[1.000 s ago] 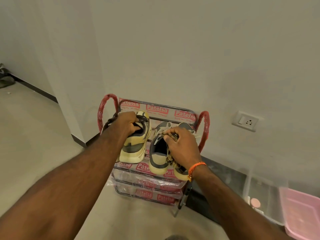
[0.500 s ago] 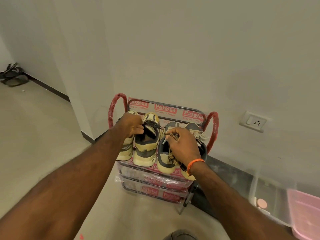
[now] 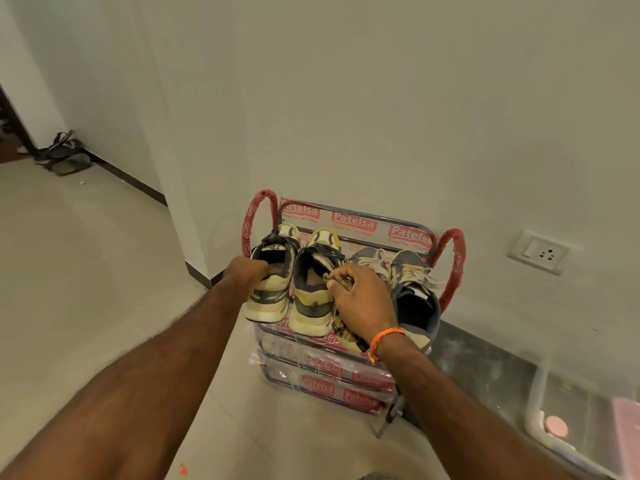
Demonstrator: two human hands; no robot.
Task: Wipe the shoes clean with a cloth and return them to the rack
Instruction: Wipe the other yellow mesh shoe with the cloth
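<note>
Left hand: the left hand (image 3: 246, 271) is reaching in at the left end of the rack's top shelf, its fingers curling over the collar of the left yellow sneaker (image 3: 268, 287) and gripping it at the opening.
Left yellow sneaker: sitting on the top tier, heel toward the camera, toe pointing at the wall; pale yellow chunky sole, grey and dark panels, black laces, a white tongue label.
Right yellow sneaker (image 3: 313, 296): standing just beside its mate, the same pale foam sole and dark lining, lying between the two hands.
Right hand: the right hand (image 3: 362, 299) is resting over the middle of the shelf, fingers bending around a patterned yellow and black cloth (image 3: 346, 327) and holding it bunched; the fingertips are touching the right yellow sneaker's collar. An orange thread band (image 3: 384, 339) is circling the wrist.
Grey sneakers (image 3: 412, 289): a pair with off-white laces is occupying the right end of the shelf, the nearer one partly hidden under the right hand.
Rack (image 3: 353, 223): a metal tube frame wearing clear printed plastic wrap, red wrapped loop handles at both ends, standing against the wall.
</note>
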